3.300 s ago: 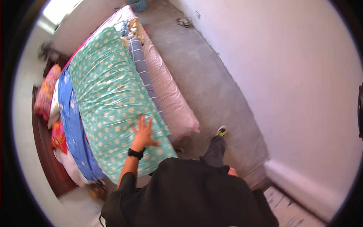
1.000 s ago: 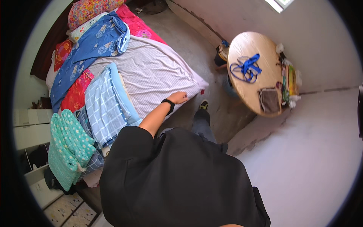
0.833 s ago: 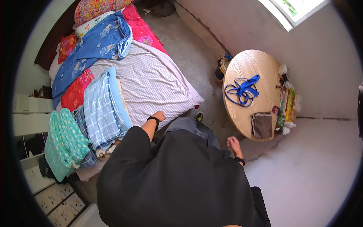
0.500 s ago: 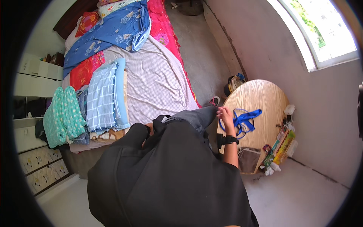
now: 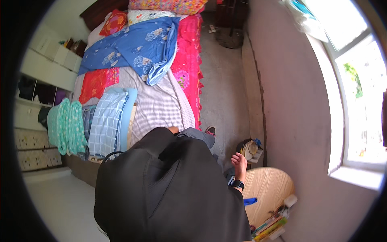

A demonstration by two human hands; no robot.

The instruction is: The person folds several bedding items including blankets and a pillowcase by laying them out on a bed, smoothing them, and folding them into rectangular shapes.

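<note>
My right hand (image 5: 239, 162) hangs in the air beside my grey trouser leg, its loosely curled fingers apart and holding nothing visible. A dark watch (image 5: 238, 184) circles that wrist. Just beyond it is the round wood-topped table (image 5: 271, 185), where part of a blue strap (image 5: 250, 201) shows past my black sleeve. Only a small piece of my left hand (image 5: 173, 129) appears beyond the other sleeve, over the near edge of the bed; its fingers are hidden. The bed's checked sheet (image 5: 151, 101) spreads in front of it.
Folded light-blue checked bedding (image 5: 108, 121) and a green dotted quilt (image 5: 66, 126) lie on the bed's left side. A blue flowered cover (image 5: 133, 48) lies farther up. Small bottles and boxes (image 5: 271, 226) line the table's rim. Beyond it a bin-like container (image 5: 249, 149) stands by the wall.
My view has swung, so the table now sits lower and more of the floor and window shows. My right hand has moved forward, away from the blue strap, past the table's edge.
</note>
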